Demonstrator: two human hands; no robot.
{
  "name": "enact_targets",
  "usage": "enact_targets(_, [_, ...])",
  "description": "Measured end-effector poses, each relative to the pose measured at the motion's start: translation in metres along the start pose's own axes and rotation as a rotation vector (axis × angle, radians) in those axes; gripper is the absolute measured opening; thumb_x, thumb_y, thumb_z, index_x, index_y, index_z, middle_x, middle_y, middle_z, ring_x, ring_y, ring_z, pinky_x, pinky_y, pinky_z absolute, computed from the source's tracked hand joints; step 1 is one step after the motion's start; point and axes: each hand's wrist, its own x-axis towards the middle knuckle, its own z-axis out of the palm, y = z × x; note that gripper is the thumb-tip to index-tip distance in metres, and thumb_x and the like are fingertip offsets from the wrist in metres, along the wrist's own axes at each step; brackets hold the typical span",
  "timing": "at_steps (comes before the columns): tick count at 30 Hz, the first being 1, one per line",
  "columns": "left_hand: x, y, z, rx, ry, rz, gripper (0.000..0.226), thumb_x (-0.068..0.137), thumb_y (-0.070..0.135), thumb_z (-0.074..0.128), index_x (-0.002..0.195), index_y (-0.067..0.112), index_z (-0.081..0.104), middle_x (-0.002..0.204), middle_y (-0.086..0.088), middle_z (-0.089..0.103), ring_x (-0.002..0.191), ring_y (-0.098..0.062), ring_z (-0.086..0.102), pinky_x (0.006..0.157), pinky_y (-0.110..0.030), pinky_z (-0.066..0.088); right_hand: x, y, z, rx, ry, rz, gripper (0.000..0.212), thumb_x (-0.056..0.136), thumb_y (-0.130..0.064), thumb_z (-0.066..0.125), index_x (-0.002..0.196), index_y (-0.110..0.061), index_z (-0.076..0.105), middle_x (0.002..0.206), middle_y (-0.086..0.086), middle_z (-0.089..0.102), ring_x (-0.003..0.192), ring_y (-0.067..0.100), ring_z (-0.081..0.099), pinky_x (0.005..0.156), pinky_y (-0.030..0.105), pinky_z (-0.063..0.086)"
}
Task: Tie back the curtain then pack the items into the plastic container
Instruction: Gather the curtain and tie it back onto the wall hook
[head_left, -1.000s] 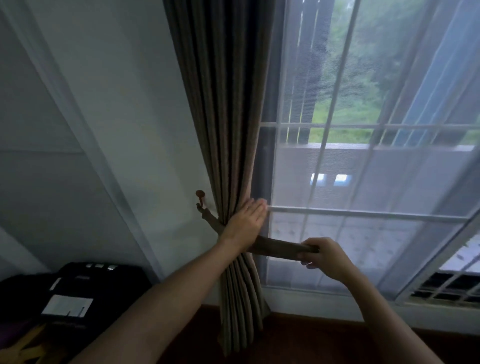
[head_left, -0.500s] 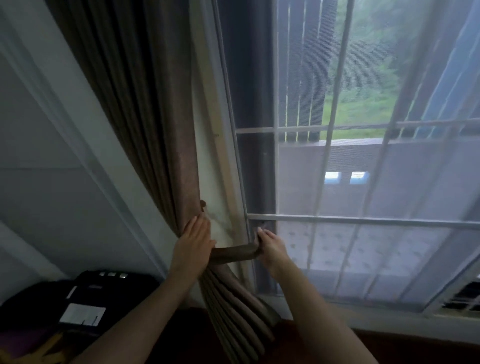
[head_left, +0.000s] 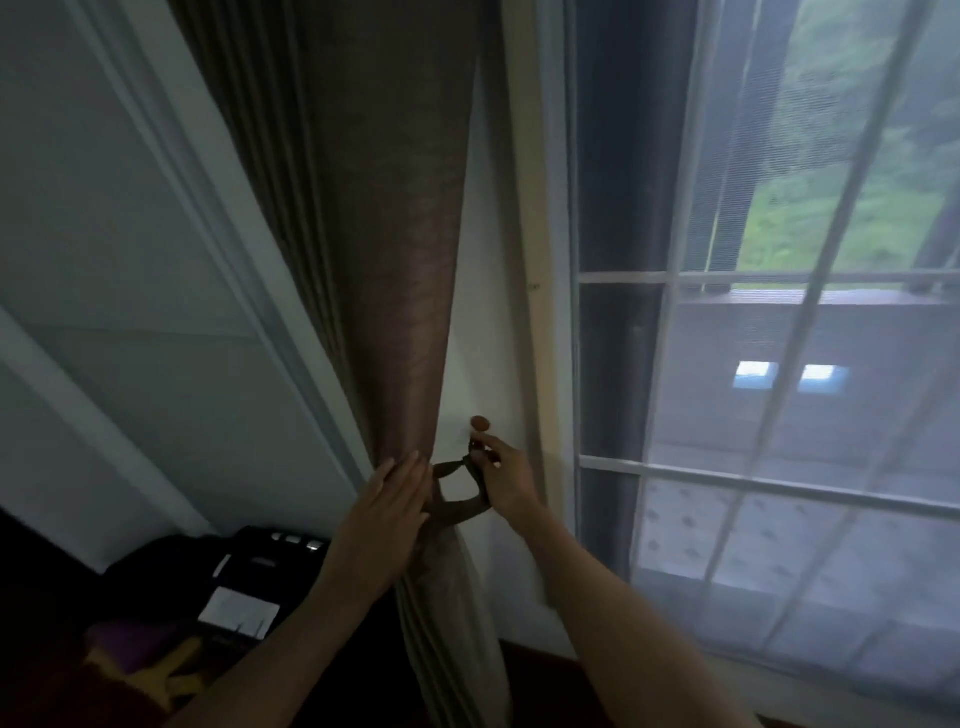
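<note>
Dim room, seen from the head camera at a window corner.

A brown pleated fabric curtain (head_left: 395, 312) is gathered into a narrow bunch against the white wall (head_left: 470, 338), left of the white window frame (head_left: 550, 260). The bunch is drawn in at hand height and fans out again below it.

The left hand (head_left: 387, 506) is laid flat on the gathered folds. Its fingers (head_left: 410, 473) are kept straight and together, so its grip is open and the cloth is only pressed.

A brown fabric tie-back band (head_left: 462, 512) is passed round the bunch at the same height. A loop of the band is seen between the two hands, standing clear of the wall.

The free end of the band is pinched in the right hand (head_left: 506, 483). Its grip is closed on the band, just below a small round-headed brown wall hook (head_left: 480, 423). Whether the end is looped over the hook cannot be told, as the view there is blurred.

To the right, a sheer white net curtain (head_left: 779, 519) is hung across the panes, with greenery seen through it.

At lower left, a black case-like object (head_left: 260, 551) bearing a white label (head_left: 239, 613) is set low by the wall. What it is cannot be made out.
</note>
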Motion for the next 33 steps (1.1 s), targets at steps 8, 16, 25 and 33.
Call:
enact_targets(8, [-0.005,-0.007,0.006,0.02,-0.004,0.003,0.046,0.094,0.033,0.046,0.134,0.009,0.054,0.139,-0.013,0.052,0.134,-0.028,0.043,0.116,-0.043,0.016,0.007,0.01,0.02,0.015,0.15,0.03,0.031,0.097,-0.02,0.054,0.127,-0.019,0.063,0.116,0.001,0.067,0.102,0.019,0.063,0.096,0.034,0.05])
enact_targets(16, [-0.003,0.002,-0.003,-0.073,-0.022,-0.009,0.043,0.075,0.025,0.076,0.116,0.016,0.067,0.134,-0.014,0.057,0.132,-0.029,0.046,0.117,-0.043,0.014,0.001,0.022,0.009,0.258,0.005,0.165,0.037,0.092,-0.015,0.063,0.119,-0.036,0.049,0.115,0.009,0.065,0.097,0.023,0.065,0.082,0.04,0.058])
enact_targets(25, [-0.004,0.031,-0.01,-0.365,0.374,-0.027,0.008,0.083,0.011,0.066,0.09,0.013,0.069,0.107,-0.008,0.064,0.115,-0.025,0.054,0.111,-0.044,0.032,-0.057,0.026,-0.023,0.705,-0.17,0.404,0.019,0.093,-0.013,0.061,0.11,-0.006,0.064,0.105,0.014,0.069,0.096,0.027,0.066,0.09,0.041,0.054])
enact_targets(33, [-0.012,0.053,0.016,-0.648,0.21,-0.3,0.029,0.088,0.036,0.05,0.11,0.023,0.065,0.109,0.004,0.047,0.096,-0.019,0.049,0.086,-0.031,0.031,-0.094,0.03,-0.051,-0.238,0.253,-0.141,0.032,0.095,-0.014,0.051,0.127,-0.019,0.055,0.125,-0.004,0.054,0.112,0.012,0.056,0.096,0.036,0.05])
